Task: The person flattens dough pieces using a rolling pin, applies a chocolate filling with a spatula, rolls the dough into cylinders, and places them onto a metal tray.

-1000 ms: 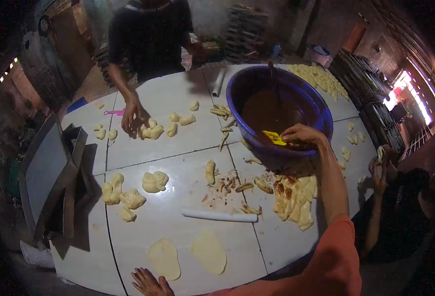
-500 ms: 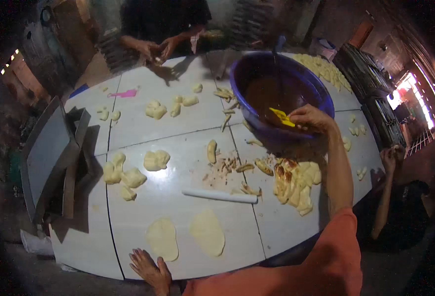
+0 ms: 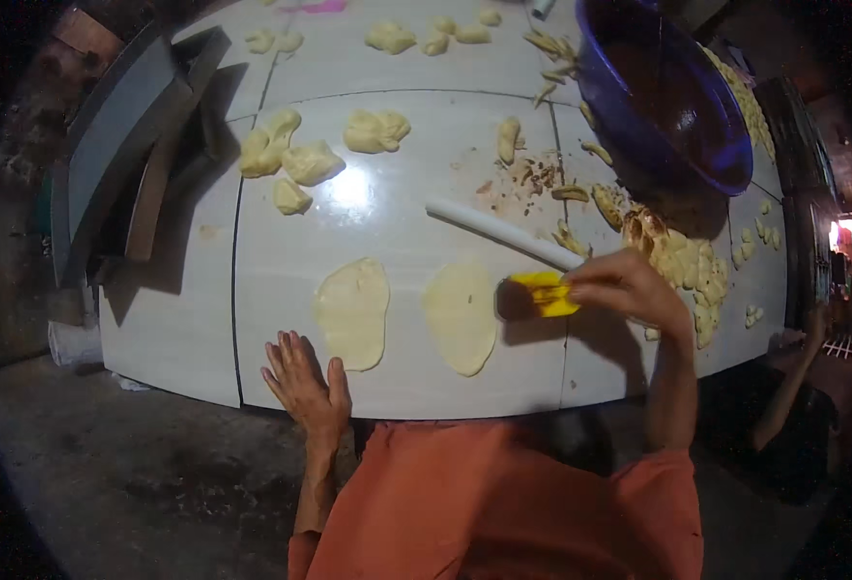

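My right hand (image 3: 629, 287) pinches a yellow plastic scraper (image 3: 553, 294), whose left end carries a dollop of dark brown paste (image 3: 515, 301). It hovers just right of a flat oval of dough (image 3: 462, 317). Another flat dough oval (image 3: 351, 313) lies to the left of that one. Near its lower edge, my left hand (image 3: 307, 383) rests flat at the table's front edge, fingers spread and nothing held. Behind the scraper lies a white rolling rod (image 3: 503, 232), its right end partly covered by my right hand.
A purple tub (image 3: 595, 72) of brown filling stands at the back right. Dough lumps (image 3: 310, 162), banana pieces (image 3: 508, 140) and brown crumbs (image 3: 532, 179) dot the table. Heaped dough pieces (image 3: 696, 266) lie right, grey metal trays (image 3: 136, 126) left. Another person's arm (image 3: 783, 387) shows far right.
My right hand has come from the tub toward me and left, bringing the scraper with brown paste beside the right dough oval. My left hand stays by the front edge. The view has tilted down.
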`<action>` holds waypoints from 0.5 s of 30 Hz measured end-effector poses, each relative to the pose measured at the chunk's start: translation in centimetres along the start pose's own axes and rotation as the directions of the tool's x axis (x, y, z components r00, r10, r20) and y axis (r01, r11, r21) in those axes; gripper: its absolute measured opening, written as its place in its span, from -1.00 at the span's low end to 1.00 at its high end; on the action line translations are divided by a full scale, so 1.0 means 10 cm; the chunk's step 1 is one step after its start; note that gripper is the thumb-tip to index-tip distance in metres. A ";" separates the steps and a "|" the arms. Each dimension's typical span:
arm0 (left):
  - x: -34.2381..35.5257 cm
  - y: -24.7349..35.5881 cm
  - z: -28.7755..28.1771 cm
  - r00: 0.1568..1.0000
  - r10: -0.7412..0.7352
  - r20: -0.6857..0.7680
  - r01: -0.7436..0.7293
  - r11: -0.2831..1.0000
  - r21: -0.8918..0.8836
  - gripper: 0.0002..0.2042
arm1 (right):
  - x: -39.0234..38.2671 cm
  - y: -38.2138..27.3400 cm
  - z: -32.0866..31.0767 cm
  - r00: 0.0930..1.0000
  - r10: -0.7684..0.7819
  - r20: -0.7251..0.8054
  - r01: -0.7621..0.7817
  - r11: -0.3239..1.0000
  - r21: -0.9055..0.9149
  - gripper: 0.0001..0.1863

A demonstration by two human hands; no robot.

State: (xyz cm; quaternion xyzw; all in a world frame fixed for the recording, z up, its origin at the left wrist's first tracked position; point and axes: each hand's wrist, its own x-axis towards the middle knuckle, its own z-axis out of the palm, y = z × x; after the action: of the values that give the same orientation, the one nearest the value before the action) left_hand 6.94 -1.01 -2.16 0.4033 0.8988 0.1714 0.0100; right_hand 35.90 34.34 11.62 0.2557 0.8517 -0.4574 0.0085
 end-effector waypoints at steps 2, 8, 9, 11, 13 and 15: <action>-0.03 -0.03 0.01 1.000 0.010 -0.005 -0.010 1.000 0.003 -0.28 | -0.04 -0.06 0.48 0.995 -0.071 -0.074 0.060 0.988 -0.143 -0.79; -0.05 -0.02 -0.03 1.000 -0.007 0.025 0.007 1.000 0.014 -0.30 | -0.06 -0.26 0.94 0.977 -0.121 -0.174 0.027 0.886 -0.464 -0.85; -0.04 -0.03 -0.02 1.000 0.007 0.006 -0.007 1.000 0.017 -0.30 | -0.04 -0.27 0.93 0.967 -0.154 -0.204 0.022 0.844 -0.536 -0.89; -0.04 -0.02 -0.01 1.000 0.005 -0.005 -0.005 0.999 0.036 -0.32 | -0.07 -0.30 0.93 0.964 -0.169 -0.207 0.021 0.820 -0.572 -0.89; -0.03 -0.03 -0.01 1.000 0.019 -0.014 -0.018 1.000 0.011 -0.32 | -0.12 -0.36 0.96 0.955 -0.207 -0.211 0.029 0.778 -0.628 -0.84; -0.03 -0.04 -0.01 0.999 0.029 -0.024 -0.029 1.000 -0.010 -0.31 | -0.21 -0.30 1.08 0.961 -0.198 -0.194 0.033 0.776 -0.630 -0.81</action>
State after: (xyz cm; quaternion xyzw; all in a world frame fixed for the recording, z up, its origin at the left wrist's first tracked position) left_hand 6.82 -1.51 -2.27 0.4142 0.8920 0.1811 -0.0012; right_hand 34.08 23.65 8.19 0.2407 0.9627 -0.1155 -0.0431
